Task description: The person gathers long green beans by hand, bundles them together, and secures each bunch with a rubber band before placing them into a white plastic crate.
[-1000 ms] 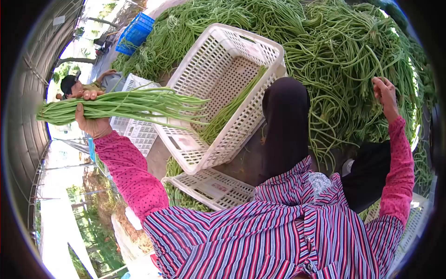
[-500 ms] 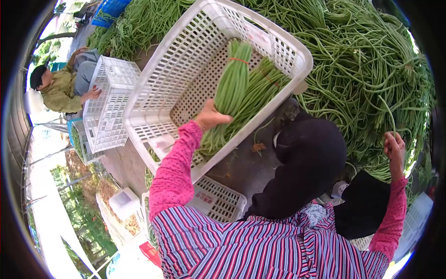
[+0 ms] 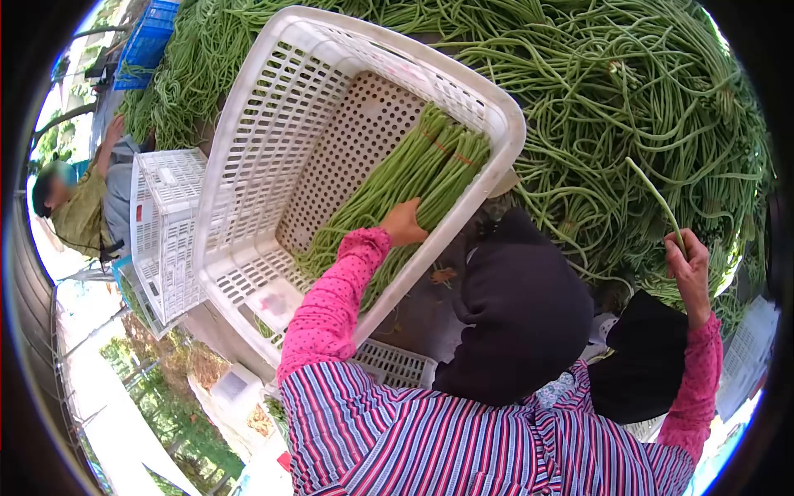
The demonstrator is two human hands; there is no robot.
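Observation:
Inside the white plastic crate (image 3: 364, 322), my left hand (image 3: 404, 223) is on a bundle of long green beans (image 3: 442, 161), its thumb showing and the other fingers partly hidden among the beans. Several bundles lie side by side along the crate's near right wall, with red bands (image 3: 463, 157) near one end. Off to the right, my right hand (image 3: 688, 263) pinches a single long bean (image 3: 656, 192), which sticks up and to the left from the fingers.
A large heap of loose long beans (image 3: 612, 107) fills the back and right. Another person (image 3: 83, 202) sits at the left beside white crates (image 3: 169, 223). A blue crate (image 3: 147, 41) stands at the upper left, and a low white crate (image 3: 393, 364) lies below the big one.
My left hand has lowered the banded bundle into the crate, beside the others. The right hand still holds its bean, now leaning further left. The view has shifted somewhat.

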